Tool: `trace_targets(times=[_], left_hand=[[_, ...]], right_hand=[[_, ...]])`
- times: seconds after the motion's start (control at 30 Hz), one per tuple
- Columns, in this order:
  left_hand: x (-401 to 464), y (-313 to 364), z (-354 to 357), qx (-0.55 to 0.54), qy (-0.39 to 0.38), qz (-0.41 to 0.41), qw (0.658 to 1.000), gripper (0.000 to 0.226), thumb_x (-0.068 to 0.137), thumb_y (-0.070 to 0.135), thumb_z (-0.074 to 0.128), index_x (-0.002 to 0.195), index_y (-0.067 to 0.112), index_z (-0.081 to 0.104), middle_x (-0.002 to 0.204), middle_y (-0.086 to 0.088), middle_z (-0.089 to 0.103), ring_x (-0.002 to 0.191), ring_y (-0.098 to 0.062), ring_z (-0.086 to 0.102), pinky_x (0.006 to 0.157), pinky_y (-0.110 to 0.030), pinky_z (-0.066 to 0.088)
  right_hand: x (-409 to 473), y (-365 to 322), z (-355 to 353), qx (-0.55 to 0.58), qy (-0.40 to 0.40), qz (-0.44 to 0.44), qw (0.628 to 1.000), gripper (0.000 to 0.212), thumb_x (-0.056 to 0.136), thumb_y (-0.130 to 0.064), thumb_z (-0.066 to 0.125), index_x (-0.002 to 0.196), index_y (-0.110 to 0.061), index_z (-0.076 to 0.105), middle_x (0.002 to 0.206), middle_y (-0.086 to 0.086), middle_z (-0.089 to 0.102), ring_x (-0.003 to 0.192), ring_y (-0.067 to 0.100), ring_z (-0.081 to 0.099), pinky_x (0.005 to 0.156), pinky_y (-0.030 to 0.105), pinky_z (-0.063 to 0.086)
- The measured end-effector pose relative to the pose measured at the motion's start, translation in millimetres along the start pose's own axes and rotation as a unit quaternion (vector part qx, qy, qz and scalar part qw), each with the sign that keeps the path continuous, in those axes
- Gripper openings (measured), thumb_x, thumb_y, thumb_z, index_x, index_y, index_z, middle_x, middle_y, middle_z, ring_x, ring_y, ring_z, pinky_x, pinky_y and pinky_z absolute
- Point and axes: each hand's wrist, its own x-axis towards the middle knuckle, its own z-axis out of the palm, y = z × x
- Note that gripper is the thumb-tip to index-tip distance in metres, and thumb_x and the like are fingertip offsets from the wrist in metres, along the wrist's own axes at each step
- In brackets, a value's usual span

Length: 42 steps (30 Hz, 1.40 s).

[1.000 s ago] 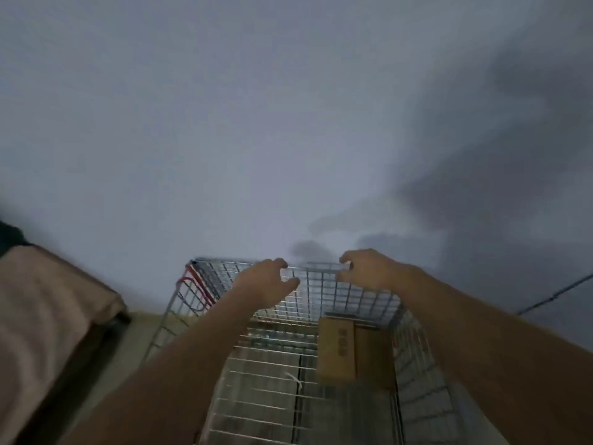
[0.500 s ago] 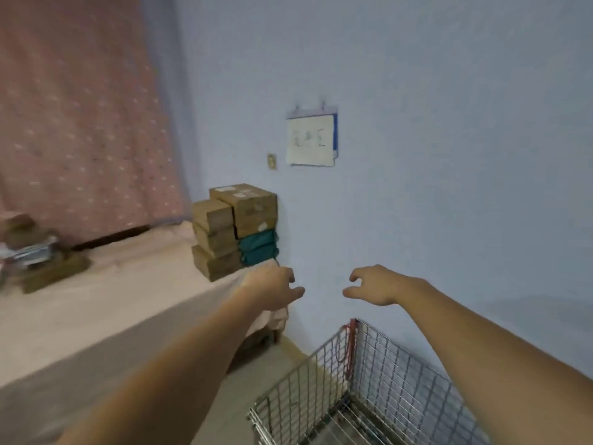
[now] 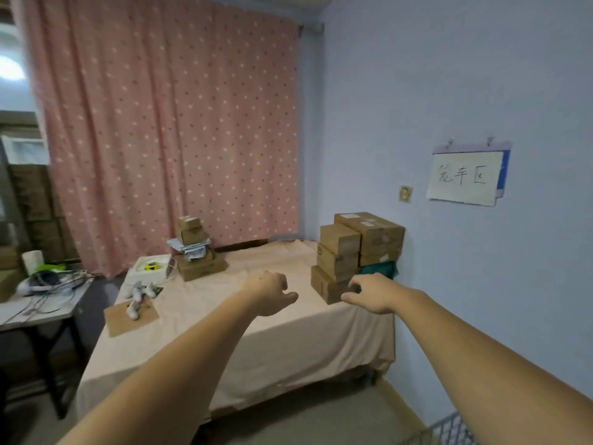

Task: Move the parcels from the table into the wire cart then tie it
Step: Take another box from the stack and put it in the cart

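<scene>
Two empty half-curled hands, left [image 3: 271,292] and right [image 3: 372,292], before white-labelled parcels [image 3: 356,252].

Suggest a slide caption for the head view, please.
Both empty hands, left and right, reach toward stacked parcels on the table.

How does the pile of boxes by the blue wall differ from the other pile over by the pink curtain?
The stack by the wall looks taller and bulkier; the stack by the curtain is narrower, with small boxes on top. The wall stack has a dark green parcel tucked in; the curtain stack has pale bluish packets sandwiched midway. Both are mostly brown cardboard, resting on the cloth-covered table.
</scene>
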Motion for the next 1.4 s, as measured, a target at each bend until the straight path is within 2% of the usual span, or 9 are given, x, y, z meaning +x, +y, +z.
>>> trace_targets(times=[0.23, 0.43, 0.77, 0.9, 0.97, 1.07, 1.27, 1.4], left_hand=[[52.7, -56.4, 1.2, 0.006, 0.001, 0.012, 1.000, 0.058, 0.086, 0.068, 0.046, 0.124, 0.026, 0.062, 0.118, -0.001, 0.068, 0.107, -0.026, 0.060, 0.084, -0.037, 0.050], [124.5, -74.8, 0.3, 0.003, 0.005, 0.025, 1.000, 0.061, 0.083, 0.071, 0.042, 0.126, 0.031, 0.059, 0.119, 0.004, 0.067, 0.105, -0.023, 0.062, 0.070, -0.035, 0.043], [244.2, -133.3, 10.7, -0.009, -0.018, 0.028, 0.999, 0.061, 0.082, 0.070, 0.041, 0.126, 0.031, 0.059, 0.119, 0.002, 0.066, 0.090, -0.020, 0.051, 0.070, -0.035, 0.041], [302.5, -161.4, 20.3, -0.008, -0.024, 0.040, 0.999, 0.062, 0.086, 0.068, 0.042, 0.131, 0.028, 0.058, 0.125, 0.000, 0.064, 0.097, -0.022, 0.056, 0.071, -0.035, 0.041], [333.1, -173.3, 26.0, -0.003, -0.028, 0.056, 0.998, 0.062, 0.087, 0.067, 0.043, 0.133, 0.028, 0.057, 0.129, 0.000, 0.063, 0.109, -0.023, 0.059, 0.073, -0.034, 0.041], [381.3, -188.5, 32.2, -0.003, -0.032, 0.083, 0.996, 0.061, 0.090, 0.066, 0.043, 0.134, 0.026, 0.057, 0.131, -0.001, 0.063, 0.115, -0.024, 0.058, 0.077, -0.034, 0.041], [472.1, -181.7, 55.9, -0.005, -0.056, 0.134, 0.989, 0.061, 0.091, 0.065, 0.043, 0.134, 0.024, 0.057, 0.128, -0.005, 0.065, 0.113, -0.026, 0.059, 0.083, -0.035, 0.044], [524.5, -156.4, 81.6, -0.024, -0.082, 0.174, 0.981, 0.067, 0.085, 0.072, 0.040, 0.130, 0.025, 0.058, 0.123, -0.005, 0.067, 0.104, -0.024, 0.059, 0.079, -0.036, 0.044]], right_hand=[[70.6, -35.9, -1.0, 0.001, -0.007, 0.019, 1.000, 0.055, 0.094, -0.061, 0.054, 0.133, -0.022, 0.058, 0.131, 0.004, 0.061, 0.110, 0.023, 0.060, 0.098, 0.042, 0.052], [140.7, -39.8, -11.9, -0.009, 0.007, 0.029, 1.000, 0.061, 0.097, -0.059, 0.053, 0.140, -0.017, 0.055, 0.136, 0.008, 0.059, 0.114, 0.024, 0.060, 0.100, 0.042, 0.051], [260.5, -49.7, -16.1, -0.008, -0.018, 0.057, 0.998, 0.057, 0.098, -0.054, 0.055, 0.140, -0.017, 0.054, 0.136, 0.006, 0.059, 0.115, 0.021, 0.060, 0.101, 0.041, 0.052], [310.5, -49.8, -9.1, 0.004, -0.005, 0.084, 0.996, 0.052, 0.096, -0.057, 0.054, 0.133, -0.021, 0.057, 0.130, 0.003, 0.061, 0.109, 0.019, 0.061, 0.098, 0.041, 0.054], [332.3, -47.0, -5.1, 0.002, -0.001, 0.102, 0.995, 0.048, 0.095, -0.060, 0.053, 0.127, -0.024, 0.058, 0.123, 0.002, 0.063, 0.104, 0.017, 0.062, 0.095, 0.039, 0.053], [362.4, -38.9, 0.5, 0.004, 0.004, 0.132, 0.991, 0.044, 0.096, -0.060, 0.052, 0.123, -0.026, 0.059, 0.119, 0.001, 0.064, 0.102, 0.016, 0.061, 0.091, 0.037, 0.053], [398.5, -3.6, 5.5, 0.012, 0.012, 0.189, 0.982, 0.043, 0.096, -0.062, 0.051, 0.116, -0.025, 0.059, 0.113, 0.000, 0.061, 0.098, 0.016, 0.058, 0.084, 0.032, 0.050], [422.7, 37.3, 5.7, 0.005, 0.004, 0.233, 0.972, 0.055, 0.097, -0.063, 0.048, 0.126, -0.018, 0.060, 0.123, 0.005, 0.061, 0.105, 0.020, 0.058, 0.089, 0.033, 0.049]])
